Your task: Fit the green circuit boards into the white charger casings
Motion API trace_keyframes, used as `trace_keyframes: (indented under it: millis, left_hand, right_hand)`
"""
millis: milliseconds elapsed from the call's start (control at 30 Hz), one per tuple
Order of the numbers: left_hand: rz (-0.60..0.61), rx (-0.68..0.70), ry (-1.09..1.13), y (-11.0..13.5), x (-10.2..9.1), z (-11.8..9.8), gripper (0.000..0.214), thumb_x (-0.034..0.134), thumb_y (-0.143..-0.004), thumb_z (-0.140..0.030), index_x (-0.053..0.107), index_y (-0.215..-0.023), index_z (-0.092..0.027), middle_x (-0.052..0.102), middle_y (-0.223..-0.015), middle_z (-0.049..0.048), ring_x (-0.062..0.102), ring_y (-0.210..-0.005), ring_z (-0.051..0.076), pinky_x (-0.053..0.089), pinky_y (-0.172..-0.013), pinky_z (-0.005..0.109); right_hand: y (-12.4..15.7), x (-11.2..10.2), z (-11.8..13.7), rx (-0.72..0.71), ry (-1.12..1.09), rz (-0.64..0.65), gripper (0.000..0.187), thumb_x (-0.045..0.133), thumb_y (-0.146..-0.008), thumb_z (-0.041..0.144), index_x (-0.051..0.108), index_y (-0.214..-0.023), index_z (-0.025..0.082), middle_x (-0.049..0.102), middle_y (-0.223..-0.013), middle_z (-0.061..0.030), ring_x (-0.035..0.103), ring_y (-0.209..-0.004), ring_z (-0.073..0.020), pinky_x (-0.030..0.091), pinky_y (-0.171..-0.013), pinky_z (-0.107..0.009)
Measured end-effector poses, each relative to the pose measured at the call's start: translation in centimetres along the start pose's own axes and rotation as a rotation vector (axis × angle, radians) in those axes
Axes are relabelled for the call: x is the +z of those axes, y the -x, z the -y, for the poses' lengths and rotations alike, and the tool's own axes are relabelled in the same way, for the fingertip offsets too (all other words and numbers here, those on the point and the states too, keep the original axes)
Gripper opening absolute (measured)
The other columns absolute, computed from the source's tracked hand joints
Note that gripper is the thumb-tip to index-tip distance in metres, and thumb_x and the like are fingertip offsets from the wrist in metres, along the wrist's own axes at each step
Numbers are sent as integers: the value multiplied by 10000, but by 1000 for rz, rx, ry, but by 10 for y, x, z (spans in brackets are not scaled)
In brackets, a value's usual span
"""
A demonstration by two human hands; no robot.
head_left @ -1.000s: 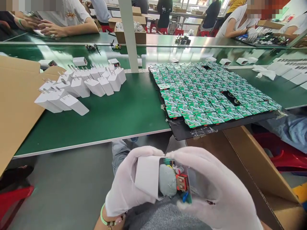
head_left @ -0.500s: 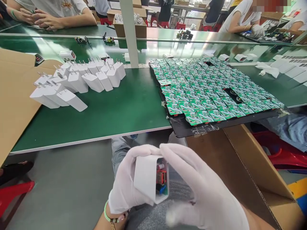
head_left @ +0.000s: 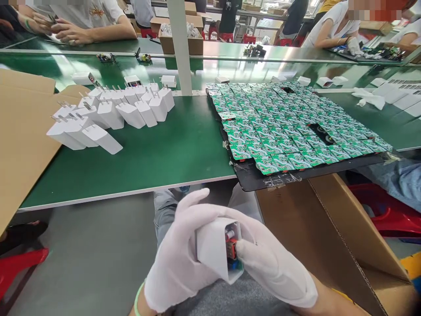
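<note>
A white charger housing (head_left: 212,245) lies in my left hand (head_left: 176,256), gloved in white, with the fingers wrapped round its side and one finger lifted. Its open end faces right and shows a circuit board with an orange-red USB port (head_left: 231,249) and a blue part inside. My right hand (head_left: 274,265), also gloved, is closed on the housing: the thumb presses at the USB port in the opening, and the fingers reach over the top. The prong end of the housing is hidden. Both hands are above my lap, in front of the table edge.
White chargers (head_left: 112,112) stand with prongs up on the green table (head_left: 171,140). A black tray (head_left: 250,180) of green circuit boards (head_left: 279,127) overhangs the edge. A cardboard box (head_left: 305,232) sits below right. Co-workers' hands (head_left: 70,30) are across the table.
My right thumb has moved from below the housing up into its opening, onto the USB port. The housing has shifted slightly right, and a left finger has lifted.
</note>
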State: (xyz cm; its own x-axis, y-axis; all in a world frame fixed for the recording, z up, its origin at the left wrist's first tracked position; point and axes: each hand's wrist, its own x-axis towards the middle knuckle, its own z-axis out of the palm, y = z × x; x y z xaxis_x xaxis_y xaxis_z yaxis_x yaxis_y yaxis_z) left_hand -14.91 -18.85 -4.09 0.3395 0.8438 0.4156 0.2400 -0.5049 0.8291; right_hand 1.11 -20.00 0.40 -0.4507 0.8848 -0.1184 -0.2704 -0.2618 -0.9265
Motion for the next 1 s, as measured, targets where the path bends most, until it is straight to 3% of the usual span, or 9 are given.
trace_keyframes:
  millis: [167,267,400,467,667,833,1000]
  left_hand:
    - [62,149,-252,-2,-16,-5,769,815,-651,-330,401,-1293,-239,584,-1154,84,556,-1075,271,492,-939,394]
    - [71,154,-317,-3,-19,-4,662,782,-691,-296,434,-1248,-213,567,-1147,80,559,-1046,234,491,-929,340]
    - [16,211,-461,-4,-20,-5,483,647,-746,-72,479,-1185,-183,539,-1131,82,536,-1063,194,471,-949,295]
    - [12,260,-506,-6,-21,-7,471,594,-743,1,497,-1164,-185,537,-1103,71,523,-1063,180,449,-976,289]
    - [110,321,-550,-5,-29,-12,446,551,-796,4,539,-1181,-221,608,-1022,27,524,-1046,168,445,-987,267]
    - [180,351,-591,-4,-33,-14,430,526,-830,-27,560,-1202,-241,645,-1047,14,536,-1068,172,466,-971,263]
    - [76,344,-563,-6,-34,-16,381,557,-785,43,550,-1108,-160,579,-1047,39,538,-1061,152,435,-1025,260]
  right_hand:
    - [4,-1,-7,-3,-7,-16,469,552,-863,500,586,-1225,204,621,-1109,-71,556,-1060,-252,428,-952,-375]
    - [6,-3,-14,-24,71,-120,389,574,-867,401,569,-1203,206,633,-1075,-70,594,-994,-219,467,-899,-347]
    - [6,-5,-20,-215,306,-395,48,603,-808,197,609,-855,207,616,-896,-34,597,-846,-170,498,-752,-276]
    - [4,-5,-21,-284,413,-461,124,583,-785,112,569,-704,205,598,-835,-22,578,-826,-160,483,-730,-261]
    - [-3,-1,-21,-133,385,-507,104,581,-798,133,569,-721,201,572,-737,3,544,-698,-138,451,-629,-253]
    - [-4,-4,-24,-295,431,-474,176,553,-774,60,508,-673,197,550,-761,-2,539,-726,-136,431,-641,-260]
    - [2,-3,-20,-342,411,-527,179,495,-761,42,479,-673,197,534,-708,9,525,-657,-118,431,-571,-233]
